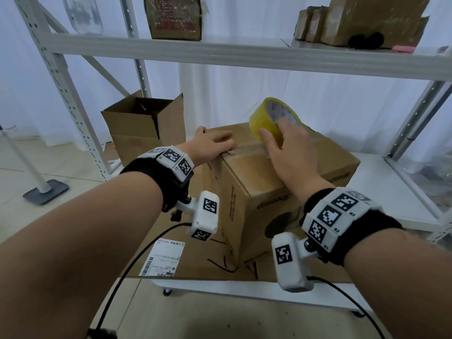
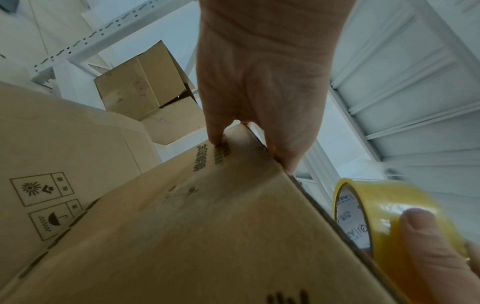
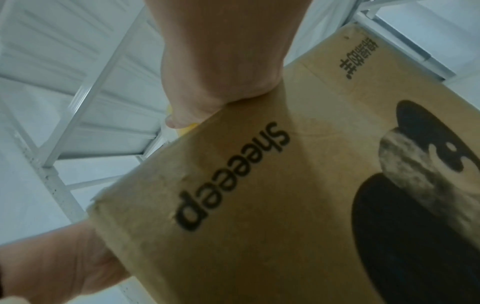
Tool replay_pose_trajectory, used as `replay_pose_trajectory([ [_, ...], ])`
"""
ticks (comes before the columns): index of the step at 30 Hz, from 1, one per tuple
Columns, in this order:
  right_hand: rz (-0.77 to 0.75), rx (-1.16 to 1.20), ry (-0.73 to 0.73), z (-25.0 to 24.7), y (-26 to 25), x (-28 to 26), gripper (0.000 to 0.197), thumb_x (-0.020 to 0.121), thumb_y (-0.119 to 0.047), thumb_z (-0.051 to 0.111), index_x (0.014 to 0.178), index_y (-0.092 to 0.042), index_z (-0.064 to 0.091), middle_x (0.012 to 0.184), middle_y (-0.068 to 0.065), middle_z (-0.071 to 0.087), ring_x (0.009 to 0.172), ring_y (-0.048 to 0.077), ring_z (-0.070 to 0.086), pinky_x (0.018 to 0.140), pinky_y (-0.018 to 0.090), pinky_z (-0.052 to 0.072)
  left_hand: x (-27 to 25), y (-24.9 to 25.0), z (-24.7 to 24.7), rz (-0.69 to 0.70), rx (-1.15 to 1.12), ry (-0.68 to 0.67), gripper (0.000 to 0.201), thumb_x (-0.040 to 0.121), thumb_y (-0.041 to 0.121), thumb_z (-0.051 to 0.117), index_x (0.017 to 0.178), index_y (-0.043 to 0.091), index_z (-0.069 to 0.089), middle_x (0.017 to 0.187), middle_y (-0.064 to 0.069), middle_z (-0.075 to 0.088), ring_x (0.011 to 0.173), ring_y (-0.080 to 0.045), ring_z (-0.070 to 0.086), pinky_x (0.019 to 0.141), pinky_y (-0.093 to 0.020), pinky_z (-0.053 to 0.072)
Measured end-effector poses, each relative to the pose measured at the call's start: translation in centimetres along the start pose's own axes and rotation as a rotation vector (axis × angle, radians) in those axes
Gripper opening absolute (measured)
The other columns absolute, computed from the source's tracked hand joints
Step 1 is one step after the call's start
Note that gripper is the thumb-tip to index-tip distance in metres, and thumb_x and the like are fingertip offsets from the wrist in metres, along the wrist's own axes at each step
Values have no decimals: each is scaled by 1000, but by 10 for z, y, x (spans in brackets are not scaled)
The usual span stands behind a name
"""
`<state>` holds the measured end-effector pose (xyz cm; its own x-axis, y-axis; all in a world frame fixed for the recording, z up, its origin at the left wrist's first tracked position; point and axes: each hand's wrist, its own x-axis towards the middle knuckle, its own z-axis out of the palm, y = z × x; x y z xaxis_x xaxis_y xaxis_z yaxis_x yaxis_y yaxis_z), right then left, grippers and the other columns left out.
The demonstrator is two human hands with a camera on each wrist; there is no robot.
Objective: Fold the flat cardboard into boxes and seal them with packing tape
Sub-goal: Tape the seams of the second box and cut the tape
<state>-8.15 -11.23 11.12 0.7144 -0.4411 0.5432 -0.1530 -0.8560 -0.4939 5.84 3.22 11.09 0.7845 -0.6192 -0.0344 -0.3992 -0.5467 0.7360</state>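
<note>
Hands are working as a pair on the top of the closed brown corrugated cardboard box, which is sitting on the white lower shelf of the metal rack. Over at nine o'clock on the box top, the left hand is lying with straight fingers pressed flat on the flaps and its thumb hooked down over the side panel, probably pinning the start of the tape and keeping the flaps level. Running from there toward three o'clock, a glossy clear strip of tape is lying along the centre seam. At the strip's far end the right hand is gripping the yellowish translucent roll of packing tape, fingers curled over its smooth outer band, with the printed card core facing twelve o'clock; the roll is tilting on edge against the lid, likely so tape can be paid out along the seam. The box walls are looking matte and stiff, printed with black lettering. Behind, at ten o'clock, an open-topped brown cardboard box is standing with its flaps up.
</note>
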Motion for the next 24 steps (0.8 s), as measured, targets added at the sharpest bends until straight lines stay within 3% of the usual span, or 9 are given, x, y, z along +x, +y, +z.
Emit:
replay_pose_trajectory([
  [4,29,18,22,-1,0,-1,27,98,-51,42,99,-25,48,98,1,50,89,16,42,70,30,31,-10,5,0,-2,-9,-24,62,84,69,50,141,43,43,160,-7,-2,148,-24,-5,118,-45,10],
  [10,38,44,20,-1,0,-1,29,98,-50,43,88,-23,40,92,1,49,87,18,43,68,30,31,-14,9,-4,-48,113,-81,76,75,72,59,142,50,33,158,-5,-6,143,-34,18,115,-46,27],
  [15,21,85,13,0,3,2,30,99,-50,44,89,-21,44,93,2,51,88,19,44,69,31,31,-15,8,-2,-14,215,-100,76,80,75,46,147,44,26,161,-2,-11,145,-33,18,111,-47,34],
  [19,44,118,75,3,1,2,32,98,-50,44,85,-21,44,89,1,51,84,19,45,67,30,30,-16,10,5,72,196,-108,88,79,72,52,150,26,27,162,1,-1,147,-23,12,118,-41,18],
  [21,86,141,110,6,-3,1,33,98,-51,43,85,-21,44,89,1,52,84,19,46,66,31,33,-17,11,7,102,195,-85,82,83,64,56,150,24,30,161,-1,7,147,-20,14,116,-34,13],
  [24,104,164,95,10,-11,3,32,98,-52,42,91,-21,48,95,2,56,88,20,51,70,35,41,-13,5,3,144,177,-51,68,87,56,57,146,26,40,159,0,17,145,-17,21,113,-28,16],
])
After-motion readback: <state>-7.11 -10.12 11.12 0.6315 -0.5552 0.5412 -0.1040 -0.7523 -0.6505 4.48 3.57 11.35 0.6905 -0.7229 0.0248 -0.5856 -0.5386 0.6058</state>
